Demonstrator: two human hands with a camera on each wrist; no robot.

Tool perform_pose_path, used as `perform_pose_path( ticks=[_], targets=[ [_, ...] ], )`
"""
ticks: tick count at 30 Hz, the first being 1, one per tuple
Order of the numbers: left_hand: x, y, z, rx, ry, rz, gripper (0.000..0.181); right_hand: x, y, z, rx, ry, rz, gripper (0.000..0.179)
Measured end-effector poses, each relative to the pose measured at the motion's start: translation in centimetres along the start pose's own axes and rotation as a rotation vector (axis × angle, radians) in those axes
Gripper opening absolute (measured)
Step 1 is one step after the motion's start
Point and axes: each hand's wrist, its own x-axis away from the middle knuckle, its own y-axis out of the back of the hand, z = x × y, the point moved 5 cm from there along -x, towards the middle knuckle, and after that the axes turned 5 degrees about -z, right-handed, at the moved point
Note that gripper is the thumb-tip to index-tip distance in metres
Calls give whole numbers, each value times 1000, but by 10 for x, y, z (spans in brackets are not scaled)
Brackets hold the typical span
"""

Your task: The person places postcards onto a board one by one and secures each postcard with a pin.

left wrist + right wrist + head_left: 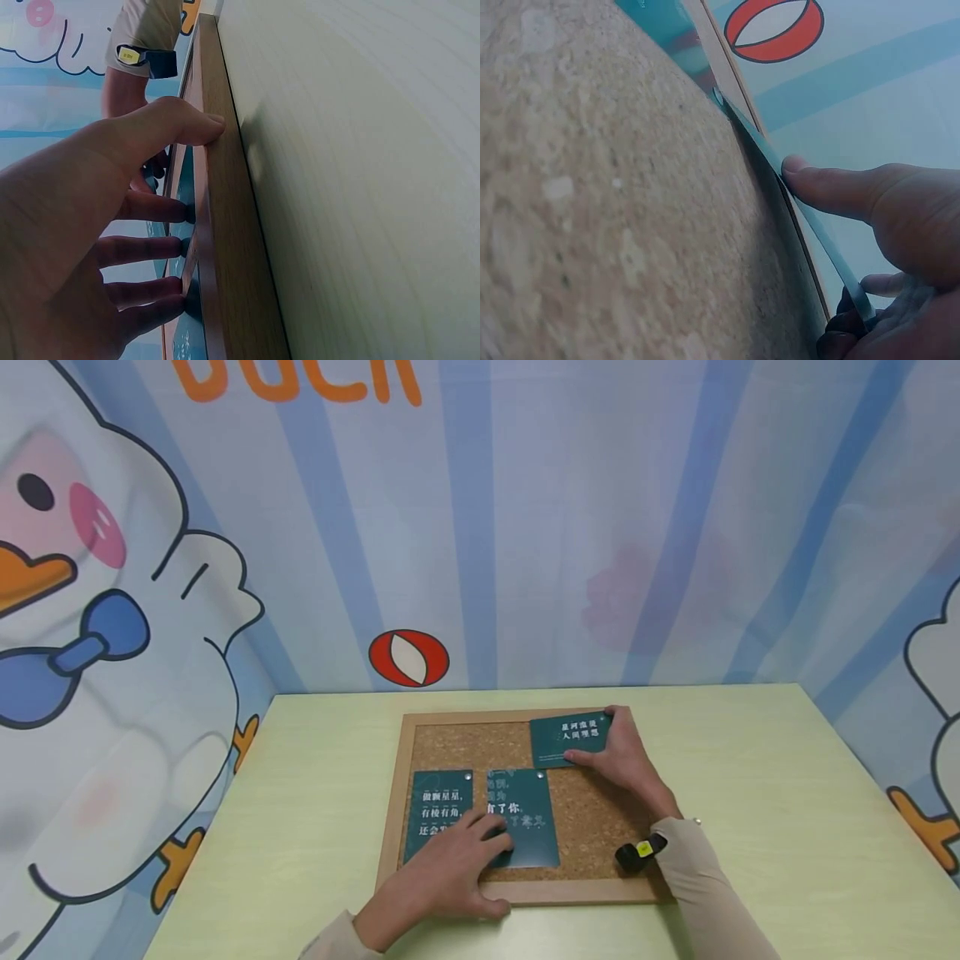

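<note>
A cork board [600, 818] with a wooden frame lies on the table. My right hand [626, 756] pinches a dark green card [549, 745] with white writing at the board's far right. In the right wrist view, the thumb [832, 187] presses the face of this card [821, 229] while the other fingers curl round its edge, tilted up from the cork. My left hand [453, 864] spreads over two more green cards, a left one [442, 782] and a middle one [536, 843]. Its fingertips touch down there, and its thumb [199, 129] rests on the front frame edge.
The pale table [322, 777] extends on both sides of the board. Behind it hangs a striped blue backdrop [525, 527] with a cartoon duck [112, 735]. A black wrist strap [633, 857] with a yellow patch is on my right wrist.
</note>
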Motion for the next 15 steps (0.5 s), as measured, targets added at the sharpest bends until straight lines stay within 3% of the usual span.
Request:
perform_pose_path(
  ticks=[7,15],
  targets=[
    [0,0,0,6,11,3,65,0,-2,-1,42,17,-1,105],
    [0,0,0,9,10,11,65,1,-2,-2,168,-5,23,104]
  ],
)
